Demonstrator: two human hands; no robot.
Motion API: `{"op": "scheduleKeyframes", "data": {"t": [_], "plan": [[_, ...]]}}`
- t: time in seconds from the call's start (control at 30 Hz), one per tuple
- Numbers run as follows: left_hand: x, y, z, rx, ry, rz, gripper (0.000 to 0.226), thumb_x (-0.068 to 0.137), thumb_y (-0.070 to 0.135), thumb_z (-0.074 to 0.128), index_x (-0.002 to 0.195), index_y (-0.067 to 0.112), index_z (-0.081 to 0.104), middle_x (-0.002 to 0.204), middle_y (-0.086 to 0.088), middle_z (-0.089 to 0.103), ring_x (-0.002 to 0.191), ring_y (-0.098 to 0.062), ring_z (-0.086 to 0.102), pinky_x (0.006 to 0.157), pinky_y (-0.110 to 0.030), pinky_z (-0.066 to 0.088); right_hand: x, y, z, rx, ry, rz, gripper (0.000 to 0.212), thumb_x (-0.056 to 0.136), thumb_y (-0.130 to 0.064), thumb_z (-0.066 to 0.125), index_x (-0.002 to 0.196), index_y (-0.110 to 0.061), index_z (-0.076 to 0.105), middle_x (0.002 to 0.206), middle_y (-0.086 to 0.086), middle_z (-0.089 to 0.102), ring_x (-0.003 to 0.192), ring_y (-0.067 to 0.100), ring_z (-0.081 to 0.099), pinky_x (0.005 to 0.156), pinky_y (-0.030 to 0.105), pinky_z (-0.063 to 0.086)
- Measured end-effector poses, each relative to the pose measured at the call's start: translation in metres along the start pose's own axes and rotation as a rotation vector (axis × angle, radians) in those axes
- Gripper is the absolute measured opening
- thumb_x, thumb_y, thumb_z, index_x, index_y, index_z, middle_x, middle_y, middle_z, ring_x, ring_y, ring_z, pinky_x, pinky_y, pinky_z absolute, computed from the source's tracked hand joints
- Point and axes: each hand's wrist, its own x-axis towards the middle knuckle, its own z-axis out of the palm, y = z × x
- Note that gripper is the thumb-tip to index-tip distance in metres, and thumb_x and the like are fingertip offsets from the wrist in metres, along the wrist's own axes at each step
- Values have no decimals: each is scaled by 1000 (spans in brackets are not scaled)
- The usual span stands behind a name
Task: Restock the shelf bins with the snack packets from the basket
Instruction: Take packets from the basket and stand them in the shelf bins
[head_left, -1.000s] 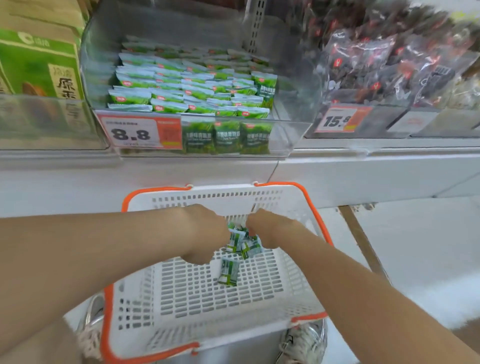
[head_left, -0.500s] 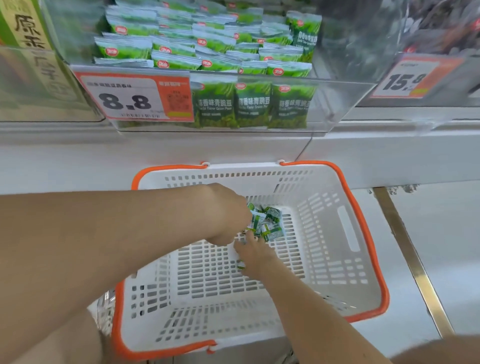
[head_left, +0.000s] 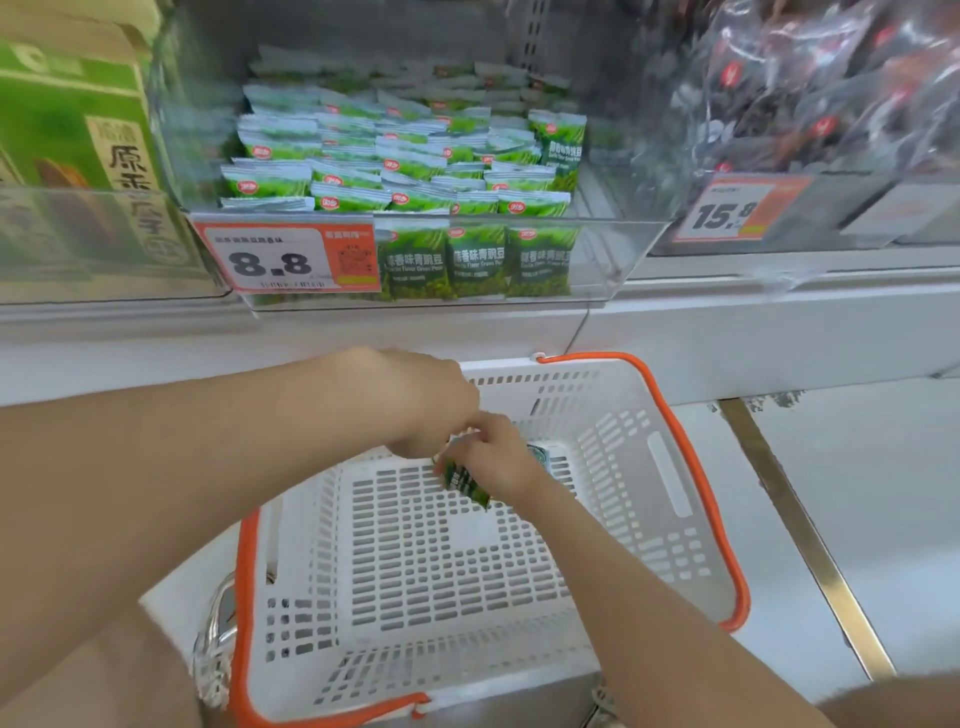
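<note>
While the shelf bin (head_left: 597, 260) is already well stocked, the apparently last snack packets (head_left: 465, 480) are gripped by the right hand (head_left: 501, 462) over the nearly empty basket (head_left: 727, 545), the hold of the left hand (head_left: 431, 410) not being determinable

Head-worn view, angled down (close) over basket (head_left: 441, 571)

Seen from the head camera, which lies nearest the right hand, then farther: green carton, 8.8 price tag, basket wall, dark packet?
1. Dark packet: held by the right hand.
2. Basket wall: just beyond.
3. 8.8 price tag: up left.
4. Green carton: far left.
</note>
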Motion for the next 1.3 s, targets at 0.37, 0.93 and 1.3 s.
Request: {"op": "scheduleKeyframes", "data": {"t": [0.37, 0.93, 1.3], "plan": [[-63, -31, -34, -1168, 251, 6, 13, 99, 13, 71, 102, 1, 75, 91, -12, 80, 86, -18, 79, 84, -37, 65, -64, -108, -12, 304, 607, -517, 12, 80, -4, 65, 89, -12, 65, 73, 16, 66, 57, 26, 57, 52, 32, 45], [-102, -34, -77, -1640, 790, 10, 8, 99, 13, 71, 101, 5, 70, 85, -18, 77, 71, -20, 78, 57, -26, 62, -79, -156, -46, 171, 716, -760, 29, 95, -17, 73, 123, -22, 67, 91, 0, 72, 82, 18, 67, 74, 33, 54], [-63, -49, -79, -557, 825, 7, 33, 104, 46, 54, 126, 23, 62, 123, -1, 63, 116, -21, 58, 96, -36, 47, -36, -241, -137, -619, 883, -692, 17, 88, -23, 76, 100, -23, 64, 87, -7, 70, 86, 23, 66, 80, 43, 53]]}}
